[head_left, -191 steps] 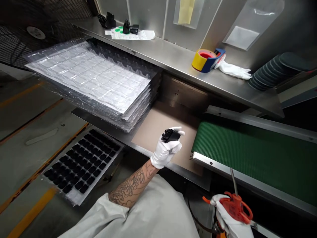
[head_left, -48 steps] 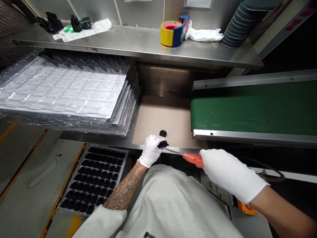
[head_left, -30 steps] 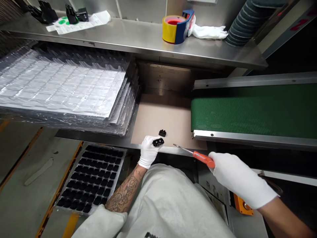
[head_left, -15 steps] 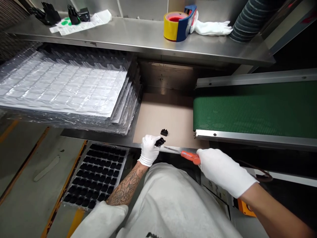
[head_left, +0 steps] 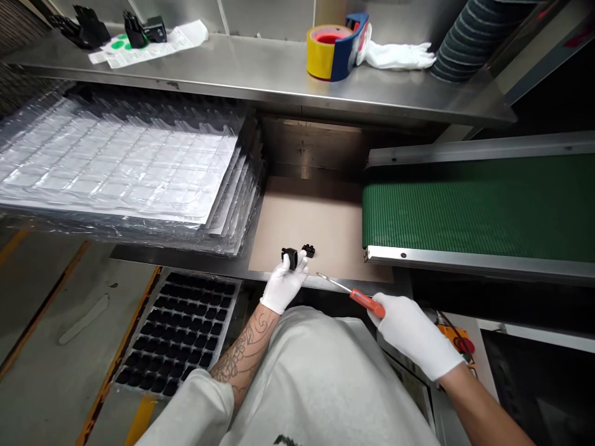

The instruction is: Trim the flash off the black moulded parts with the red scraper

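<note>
My left hand [head_left: 284, 286], in a white glove, grips a small black plastic part [head_left: 289, 257] between thumb and fingers above the front edge of the beige board [head_left: 320, 217]. Just right of it, another small black part [head_left: 308, 250] lies on the board. A screwdriver [head_left: 367, 302] with an orange-red handle sits in my gloved right hand [head_left: 411, 328]. Its metal shaft points left toward my left hand, and the tip is apart from the black part.
A green conveyor belt [head_left: 478, 207] stands on the right. Stacked plastic-wrapped trays [head_left: 116, 167] fill the left. Lower left is a tray of black parts [head_left: 181, 331]. The steel shelf [head_left: 260, 68] behind carries a tape dispenser [head_left: 330, 52] and a white glove [head_left: 397, 56].
My left hand has turned the black part, which now shows a boxy side, and sits slightly further left. My right hand and screwdriver have shifted a little down and right, away from it.
</note>
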Tool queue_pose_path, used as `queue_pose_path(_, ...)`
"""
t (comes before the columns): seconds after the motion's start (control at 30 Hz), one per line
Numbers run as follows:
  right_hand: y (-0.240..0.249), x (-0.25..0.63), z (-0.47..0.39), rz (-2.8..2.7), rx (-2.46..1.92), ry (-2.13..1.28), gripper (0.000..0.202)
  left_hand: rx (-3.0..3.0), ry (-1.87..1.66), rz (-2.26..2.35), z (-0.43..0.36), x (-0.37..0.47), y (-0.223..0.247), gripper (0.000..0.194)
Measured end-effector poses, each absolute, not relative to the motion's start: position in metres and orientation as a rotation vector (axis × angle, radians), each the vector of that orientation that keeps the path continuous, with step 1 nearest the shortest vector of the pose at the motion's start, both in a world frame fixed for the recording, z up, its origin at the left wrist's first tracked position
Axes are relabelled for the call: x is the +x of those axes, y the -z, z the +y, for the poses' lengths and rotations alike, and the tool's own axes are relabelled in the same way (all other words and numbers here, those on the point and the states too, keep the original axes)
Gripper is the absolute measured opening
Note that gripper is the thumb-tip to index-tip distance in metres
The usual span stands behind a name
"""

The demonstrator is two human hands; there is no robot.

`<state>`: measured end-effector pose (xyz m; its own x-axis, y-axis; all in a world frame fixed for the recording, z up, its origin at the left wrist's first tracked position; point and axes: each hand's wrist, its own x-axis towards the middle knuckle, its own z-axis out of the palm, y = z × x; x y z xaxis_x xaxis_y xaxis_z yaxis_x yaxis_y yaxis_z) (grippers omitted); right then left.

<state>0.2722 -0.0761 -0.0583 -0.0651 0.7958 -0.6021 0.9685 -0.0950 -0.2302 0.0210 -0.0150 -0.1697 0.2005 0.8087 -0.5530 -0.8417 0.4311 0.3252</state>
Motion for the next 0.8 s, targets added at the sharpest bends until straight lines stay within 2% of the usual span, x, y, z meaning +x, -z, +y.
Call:
queue_pose_path(0.2,0.062,0.268,-0.075,1.986,1.97,0.946,0.017,-0.048,-1.182,0.559,-0.021,0.028,0.173,0.026)
queue_pose_path(0.27,0.056,0.27,-0.072,2.005,2.016,0.889,0.016,0.033,-1.189,0.519,-0.022,0.028,0.172,0.03)
queue_pose_path(0.4,0.036,0.273,-0.068,1.972,1.987,0.986,0.013,0.184,-1.194,0.503,-0.022,0.027,0.167,0.035)
queue_pose_path(0.57,0.031,0.276,-0.075,1.92,1.97,0.989,0.012,0.503,-1.195,0.708,-0.023,0.022,0.162,0.044)
queue_pose_path(0.8,0.051,0.278,-0.093,1.802,1.918,1.054,0.016,1.336,-1.121,1.325,-0.016,0.005,0.153,0.028)
